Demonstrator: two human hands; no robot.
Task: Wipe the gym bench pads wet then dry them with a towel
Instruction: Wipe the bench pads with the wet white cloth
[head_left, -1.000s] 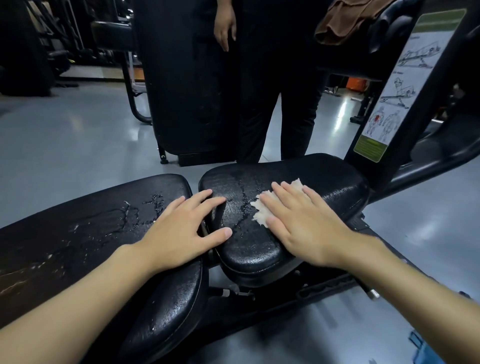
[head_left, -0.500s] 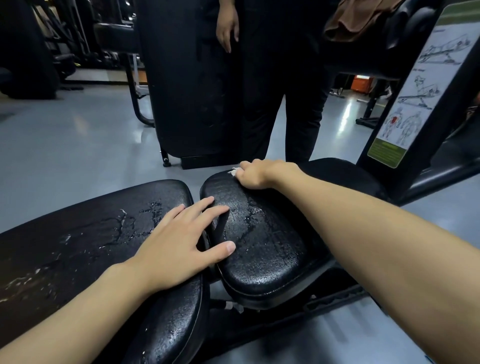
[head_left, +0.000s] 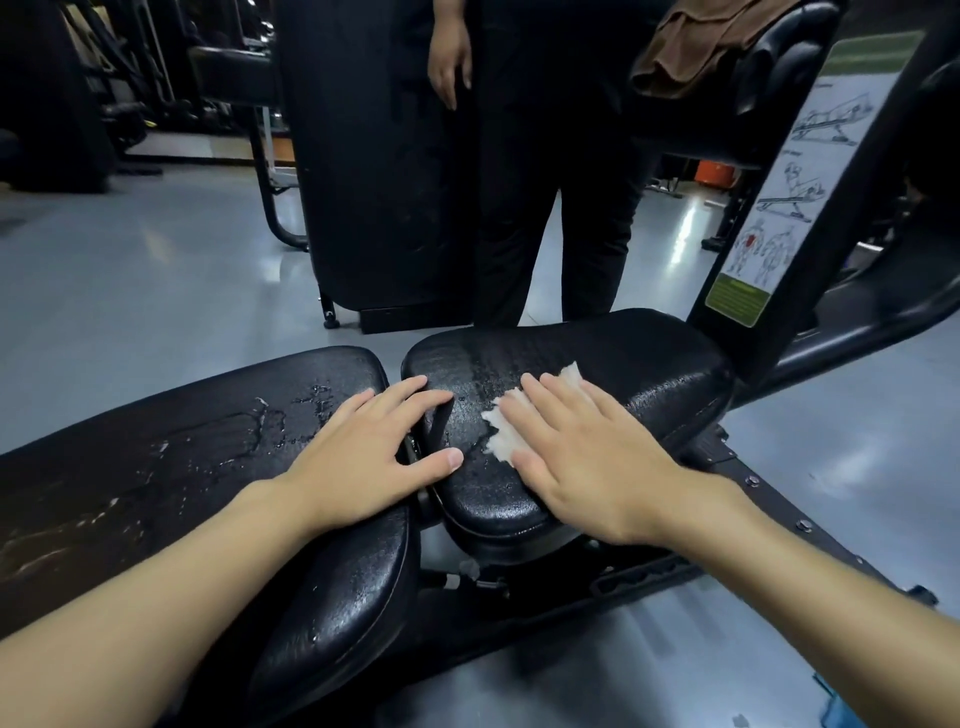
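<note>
Two black pads sit in front of you, on a frame standing on the grey floor (head_left: 130, 291). The long pad (head_left: 182, 467) on your left is streaked with beads of water (head_left: 270, 431) near its end. The seat pad (head_left: 649, 364) sits just beside it across a narrow gap, shining wet down the middle. Your left hand (head_left: 363, 467) lies flat over that gap, thumb on the seat pad. Your right hand (head_left: 587, 467) presses flat on a crumpled white wipe (head_left: 506, 439) lying on the seat pad.
</note>
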